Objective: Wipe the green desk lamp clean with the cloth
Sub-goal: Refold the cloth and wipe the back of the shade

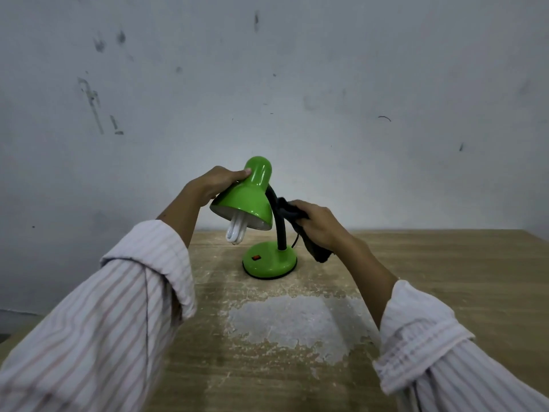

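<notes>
Worn wooden surface [416,278] against a marked grey wall [297,84]

The surface is light brown wood grain, scuffed with pale scratches, and near its middle a broad patch [288,325] is worn down to a grey-white layer with ragged edges. The wall rises straight behind the surface's far edge; it is pale grey, with dark smudges and streaks scattered above the surface, densest toward the upper left.

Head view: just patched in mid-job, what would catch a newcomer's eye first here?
The bright green desk lamp stands mid-table against a scuffed grey wall, its white bulb poking out below the shade. The left hand grips the shade, while the right hand presses a dark cloth to the black neck. Nearer the camera, a pale worn patch mars the wooden table.
</notes>
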